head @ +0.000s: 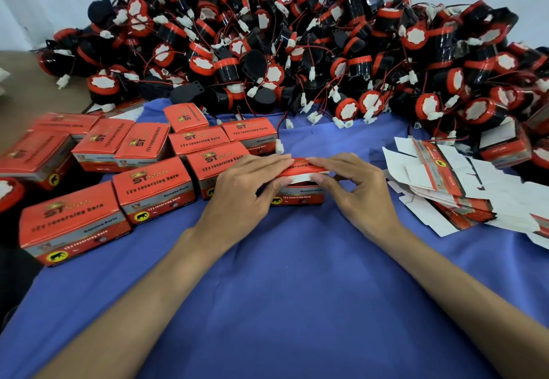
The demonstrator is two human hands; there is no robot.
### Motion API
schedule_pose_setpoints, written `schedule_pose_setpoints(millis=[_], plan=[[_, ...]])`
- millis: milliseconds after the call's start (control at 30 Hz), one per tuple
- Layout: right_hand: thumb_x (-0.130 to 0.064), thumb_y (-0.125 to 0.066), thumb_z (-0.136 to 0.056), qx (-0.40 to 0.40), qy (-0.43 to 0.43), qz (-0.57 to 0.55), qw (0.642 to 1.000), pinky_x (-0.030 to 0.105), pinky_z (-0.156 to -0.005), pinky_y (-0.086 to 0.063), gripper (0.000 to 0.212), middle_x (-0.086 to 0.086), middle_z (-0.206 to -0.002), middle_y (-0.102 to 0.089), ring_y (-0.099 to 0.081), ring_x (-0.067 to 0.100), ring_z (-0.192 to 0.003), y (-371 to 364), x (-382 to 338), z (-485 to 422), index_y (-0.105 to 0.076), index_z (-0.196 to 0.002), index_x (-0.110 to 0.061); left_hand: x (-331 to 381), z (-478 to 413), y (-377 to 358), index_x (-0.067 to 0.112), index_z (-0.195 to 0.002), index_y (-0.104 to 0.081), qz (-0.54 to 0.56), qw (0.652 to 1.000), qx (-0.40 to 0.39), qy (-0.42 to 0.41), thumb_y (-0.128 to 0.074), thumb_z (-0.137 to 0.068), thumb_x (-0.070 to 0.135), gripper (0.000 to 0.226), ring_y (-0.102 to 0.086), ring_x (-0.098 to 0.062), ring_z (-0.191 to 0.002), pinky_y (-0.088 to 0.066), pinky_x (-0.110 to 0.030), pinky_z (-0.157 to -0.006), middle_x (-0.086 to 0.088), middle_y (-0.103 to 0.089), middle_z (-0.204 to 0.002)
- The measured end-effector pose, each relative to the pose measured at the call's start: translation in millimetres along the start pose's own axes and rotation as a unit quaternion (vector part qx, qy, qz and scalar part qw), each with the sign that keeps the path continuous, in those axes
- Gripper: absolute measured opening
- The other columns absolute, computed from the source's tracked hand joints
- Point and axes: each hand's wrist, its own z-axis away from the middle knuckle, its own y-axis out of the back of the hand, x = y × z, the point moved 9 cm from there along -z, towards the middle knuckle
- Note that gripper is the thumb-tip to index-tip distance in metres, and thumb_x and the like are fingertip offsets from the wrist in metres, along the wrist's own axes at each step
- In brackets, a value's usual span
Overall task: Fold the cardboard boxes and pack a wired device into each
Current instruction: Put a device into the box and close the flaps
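A red cardboard box (300, 196) stands on the blue cloth (282, 274) at mid-table. Its lid flap (298, 167) is partly down, with the white tuck tab showing under it. My left hand (249, 182) grips the lid's left end, fingers lying flat on top and thumb under the flap. My right hand (353, 182) holds the lid's right end the same way, thumb curled at the front edge. What is inside the box is hidden. A large heap of black-and-red wired devices (297, 45) with white plugs fills the far side.
Several closed red boxes (154, 182) stand in rows to the left. A stack of flat unfolded box blanks (445, 182) lies at the right. One loose wire with a white plug (279, 145) trails onto the cloth just behind the box.
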Motion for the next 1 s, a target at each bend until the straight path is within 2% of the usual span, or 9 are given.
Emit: schedule_pose_setpoints(millis=[67,167,300,500,600,700,800,900,1000], plan=[[-0.012,-0.071,-0.082,0.033,0.053,0.069,0.996,0.015,-0.079,-0.045,0.024,0.007,-0.09,-0.071,-0.057,0.016,-0.079,3,-9,2,-0.072,-0.104,-0.003,1,0,2,0.008,-0.119,-0.068,-0.01,1.0,0.005,-0.004,-0.063,-0.09,0.021,0.033,-0.064,-0.021,-0.108,-0.047,-0.03,-0.096,-0.004,-0.068,-0.12],[-0.011,-0.074,-0.079,0.071,0.11,0.135,0.982,0.028,-0.07,-0.051,0.022,0.007,-0.082,-0.073,-0.062,0.025,-0.069,6,-17,8,-0.074,-0.1,-0.002,3,0,3,0.008,-0.116,-0.07,-0.021,1.0,0.009,-0.011,-0.064,-0.088,0.018,0.03,-0.066,-0.022,-0.106,-0.048,-0.031,-0.095,-0.005,-0.07,-0.115],[-0.011,-0.075,-0.078,0.095,0.136,0.152,0.974,0.03,-0.07,-0.055,0.021,0.007,-0.085,-0.074,-0.069,0.023,-0.072,9,-22,12,-0.075,-0.097,-0.003,5,0,3,0.006,-0.114,-0.071,-0.023,1.0,0.005,-0.018,-0.064,-0.088,0.013,0.028,-0.066,-0.023,-0.107,-0.044,-0.026,-0.097,-0.006,-0.071,-0.113],[-0.012,-0.073,-0.081,0.094,0.158,0.189,0.965,0.039,-0.064,-0.06,0.021,0.011,-0.09,-0.075,-0.073,0.024,-0.079,8,-30,17,-0.074,-0.099,-0.002,6,-1,6,0.007,-0.11,-0.073,-0.026,1.0,0.01,-0.006,-0.065,-0.086,0.013,0.026,-0.067,-0.019,-0.104,-0.045,-0.022,-0.095,-0.004,-0.072,-0.109],[-0.011,-0.074,-0.08,0.108,0.17,0.218,0.955,0.039,-0.061,-0.06,0.02,0.01,-0.088,-0.075,-0.073,0.024,-0.08,8,-35,19,-0.075,-0.097,-0.003,2,-2,6,0.011,-0.109,-0.074,0.007,0.999,0.015,0.031,-0.064,-0.087,0.016,0.025,-0.064,-0.011,-0.106,-0.047,-0.024,-0.096,0.001,-0.072,-0.109],[-0.014,-0.07,-0.083,0.108,0.211,0.302,0.923,0.034,-0.055,-0.059,0.016,0.005,-0.084,-0.075,-0.073,0.024,-0.086,3,-46,21,-0.076,-0.095,-0.005,-4,-4,5,0.013,-0.109,-0.073,0.04,0.997,0.016,0.057,-0.064,-0.086,0.017,0.025,-0.063,-0.008,-0.108,-0.049,-0.03,-0.096,0.004,-0.072,-0.109],[-0.017,-0.064,-0.087,0.099,0.224,0.35,0.904,0.03,-0.052,-0.055,0.017,0.002,-0.082,-0.075,-0.072,0.025,-0.092,0,-50,21,-0.076,-0.095,-0.006,-1,-4,3,0.013,-0.113,-0.072,0.007,1.0,-0.005,0.023,-0.063,-0.088,0.019,0.027,-0.063,-0.011,-0.111,-0.051,-0.033,-0.096,0.005,-0.071,-0.113],[-0.02,-0.061,-0.09,0.102,0.209,0.36,0.903,0.031,-0.055,-0.054,0.02,0.0,-0.082,-0.074,-0.069,0.026,-0.077,2,-52,20,-0.076,-0.095,-0.007,3,-2,2,0.013,-0.116,-0.071,-0.033,0.999,-0.024,-0.016,-0.06,-0.092,0.023,0.028,-0.061,-0.013,-0.114,-0.051,-0.032,-0.096,0.006,-0.068,-0.118],[-0.022,-0.06,-0.091,0.094,0.198,0.371,0.903,0.029,-0.057,-0.048,0.021,-0.003,-0.084,-0.074,-0.063,0.026,-0.072,2,-51,20,-0.076,-0.096,-0.01,4,0,1,0.009,-0.117,-0.069,-0.031,0.999,-0.026,-0.033,-0.058,-0.094,0.02,0.029,-0.057,-0.014,-0.119,-0.047,-0.031,-0.1,0.005,-0.066,-0.122]])
